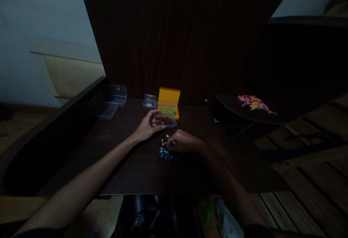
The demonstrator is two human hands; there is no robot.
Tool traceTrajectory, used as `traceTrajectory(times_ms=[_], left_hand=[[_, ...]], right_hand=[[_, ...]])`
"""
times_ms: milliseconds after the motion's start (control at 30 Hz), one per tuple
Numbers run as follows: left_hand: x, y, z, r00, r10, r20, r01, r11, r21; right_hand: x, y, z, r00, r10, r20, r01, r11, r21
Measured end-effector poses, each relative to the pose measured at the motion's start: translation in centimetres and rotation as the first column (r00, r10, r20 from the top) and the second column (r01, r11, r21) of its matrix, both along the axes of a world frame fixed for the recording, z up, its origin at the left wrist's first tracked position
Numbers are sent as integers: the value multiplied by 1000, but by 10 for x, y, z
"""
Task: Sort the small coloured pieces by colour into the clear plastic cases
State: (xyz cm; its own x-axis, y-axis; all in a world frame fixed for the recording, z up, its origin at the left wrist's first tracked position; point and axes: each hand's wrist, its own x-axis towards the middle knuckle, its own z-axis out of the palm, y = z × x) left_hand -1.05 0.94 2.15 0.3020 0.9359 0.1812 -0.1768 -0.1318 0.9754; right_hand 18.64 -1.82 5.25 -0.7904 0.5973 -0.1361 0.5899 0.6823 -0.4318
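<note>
Holding the clear box point(169, 122) between thumb and fingers: left hand point(146, 126). Right hand point(182, 142) — fingers curled at the loose pieces point(164, 155), any hold hidden. Dark tabletop point(130, 172) beneath; pale wall point(46, 20) at left.

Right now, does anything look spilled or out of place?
Mildly odd: a small green scrap lies alone near the right edge of the table, apart from the blue and pale pieces by the right hand.
</note>
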Motion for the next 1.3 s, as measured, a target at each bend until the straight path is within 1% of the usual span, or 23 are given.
traceTrajectory(times_ms=[167,433,500,667,1000,1300], left_hand=[[1,-1,1,1000,3,-18,-3,1000,-18],[1,-1,0,1000,4,-19,-4,1000,-9],[1,-1,1,1000,7,-21,-7,1000,-9],[0,-1,1,1000,9,-28,-9,1000,-1],[0,-2,1,999,10,-37,-11,1000,-8],[1,-3,3,1000,9,-19,-10,1000,-15]], right_hand=[[0,1,-3,1000,26,-17,-27,1000,-8],[2,1,0,994,-96,50,94,995,26],[2,1,1,993,-101,56,100,994,33],[1,0,1,996,-69,52,69,998,9],[0,-2,5,978,-183,105,176,982,68],[0,0,2,978,-176,112,170,984,58]])
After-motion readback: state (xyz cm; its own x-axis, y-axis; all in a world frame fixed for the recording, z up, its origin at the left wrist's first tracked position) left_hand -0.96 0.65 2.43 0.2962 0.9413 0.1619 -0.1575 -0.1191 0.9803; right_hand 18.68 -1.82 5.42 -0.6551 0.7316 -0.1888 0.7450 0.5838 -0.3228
